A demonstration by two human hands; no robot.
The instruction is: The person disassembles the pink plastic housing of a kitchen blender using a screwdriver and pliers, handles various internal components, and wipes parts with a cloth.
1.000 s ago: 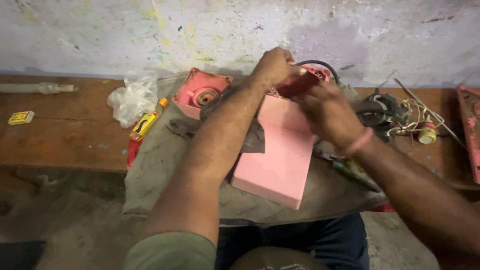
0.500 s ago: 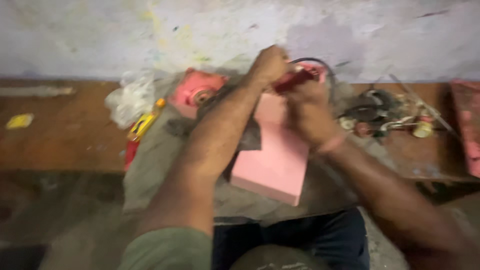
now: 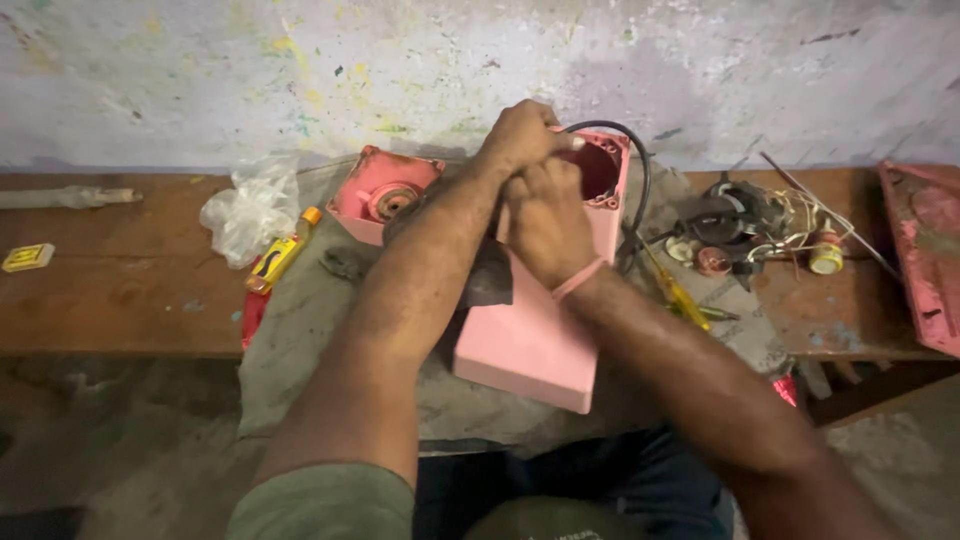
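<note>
Cloth [image 3: 330,340] spreads over the wooden bench [image 3: 120,300], and the pink housing [image 3: 535,340] lies tilted on it, its near corner past the bench edge; a second ago it lay the same way. Since then the right hand [image 3: 548,225] has slid in under the left hand [image 3: 520,135], both curled tight at the housing's open end beside the black cable [image 3: 640,190]; what they pinch is hidden. Free bench lies left, past the yellow-handled screwdriver [image 3: 280,258].

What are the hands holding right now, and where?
Both the left hand and right hand grip the pink housing at its open top end.
</note>
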